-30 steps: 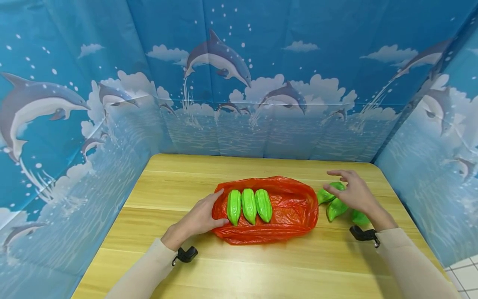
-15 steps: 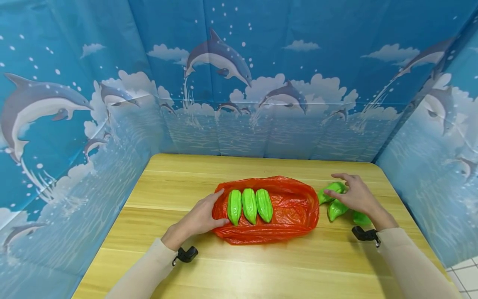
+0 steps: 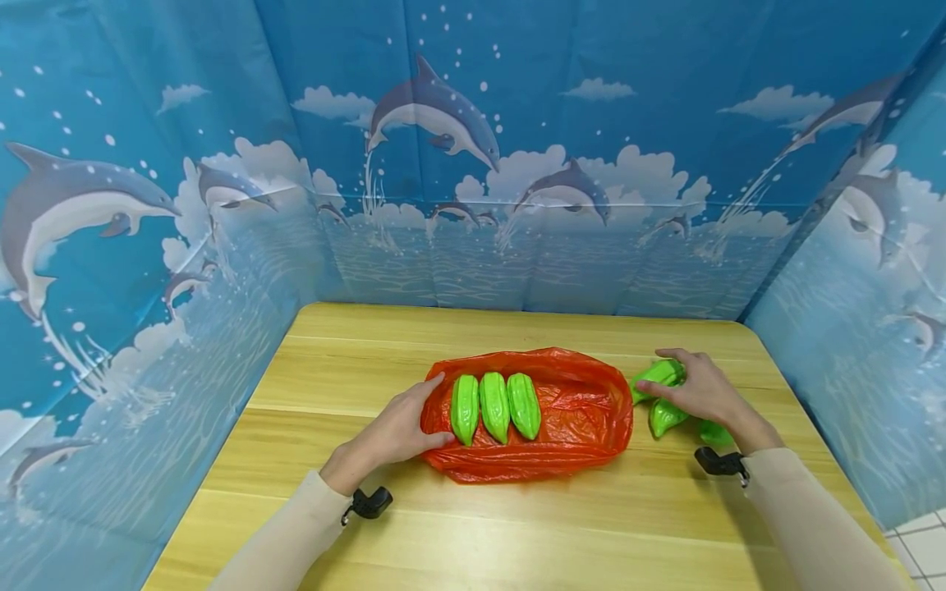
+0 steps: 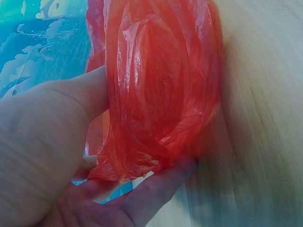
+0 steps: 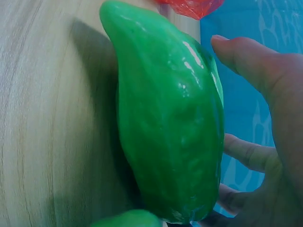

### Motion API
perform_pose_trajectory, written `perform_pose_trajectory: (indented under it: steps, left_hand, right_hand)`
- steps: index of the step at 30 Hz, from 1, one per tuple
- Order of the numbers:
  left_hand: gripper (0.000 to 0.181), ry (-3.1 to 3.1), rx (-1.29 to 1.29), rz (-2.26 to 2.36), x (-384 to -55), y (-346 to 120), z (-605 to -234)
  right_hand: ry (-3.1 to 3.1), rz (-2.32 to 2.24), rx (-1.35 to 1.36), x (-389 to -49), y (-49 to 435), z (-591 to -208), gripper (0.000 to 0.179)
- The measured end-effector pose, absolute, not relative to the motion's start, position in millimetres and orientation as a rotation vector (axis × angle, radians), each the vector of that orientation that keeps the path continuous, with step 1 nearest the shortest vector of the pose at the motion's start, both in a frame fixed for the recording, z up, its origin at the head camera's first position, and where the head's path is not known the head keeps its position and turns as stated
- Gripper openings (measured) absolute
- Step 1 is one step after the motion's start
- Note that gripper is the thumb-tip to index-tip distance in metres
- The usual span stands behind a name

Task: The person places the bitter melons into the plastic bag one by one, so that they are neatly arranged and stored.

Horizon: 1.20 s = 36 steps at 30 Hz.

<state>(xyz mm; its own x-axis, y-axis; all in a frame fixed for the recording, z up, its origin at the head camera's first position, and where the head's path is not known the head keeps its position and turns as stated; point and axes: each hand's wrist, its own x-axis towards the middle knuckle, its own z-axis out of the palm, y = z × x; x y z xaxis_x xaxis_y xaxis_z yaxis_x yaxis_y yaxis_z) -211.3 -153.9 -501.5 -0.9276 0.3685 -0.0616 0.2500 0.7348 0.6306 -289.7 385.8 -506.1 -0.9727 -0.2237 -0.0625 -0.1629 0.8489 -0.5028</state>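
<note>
My left hand (image 3: pixel 402 423) holds the left end of a red plastic bag (image 3: pixel 584 447), with its thumb and fingers around the bag's wall (image 4: pixel 156 85). Three ridged green star fruits (image 3: pixel 494 408) lie side by side in the bag's left half. To the right of the bag, my right hand (image 3: pixel 705 392) grips the farthest loose green star fruit (image 3: pixel 660 378), thumb on its near side and index finger on its far side. A nearer star fruit (image 5: pixel 165 118) fills the right wrist view and hides much of the gripped one.
Another loose star fruit (image 3: pixel 715 433) lies by the right wrist, partly hidden. All stand on a wooden table (image 3: pixel 473 533), bounded at the back and sides by a blue dolphin-print curtain (image 3: pixel 473 271). Small black devices (image 3: pixel 371 502) are strapped to both wrists.
My right hand has come down around the far loose star fruit, and its thumb and fingers have drawn in on it. My left hand and the bag have stayed put.
</note>
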Motion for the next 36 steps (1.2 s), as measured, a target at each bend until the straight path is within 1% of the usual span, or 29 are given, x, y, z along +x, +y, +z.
perform_pose_trajectory:
  steps: [9, 22, 28, 36]
  left_hand:
    - [0.106, 2.748, 0.485, 0.956, -211.7, -154.1, -501.0]
    - [0.105, 2.746, 0.498, 0.966, -212.2, -155.3, -502.3]
    - [0.105, 2.742, 0.501, 0.966, -212.4, -155.1, -502.5]
    - [0.106, 2.743, 0.491, 0.965, -212.2, -155.5, -503.1]
  right_hand:
    - [2.884, -0.764, -0.289, -293.5, 385.9, -510.9, 0.096]
    - [2.928, -0.799, -0.291, -292.7, 387.3, -506.5, 0.088]
    - [2.918, -0.820, -0.240, -290.4, 388.7, -504.1, 0.088]
    - [2.962, -0.906, -0.251, -292.3, 389.1, -505.0, 0.083]
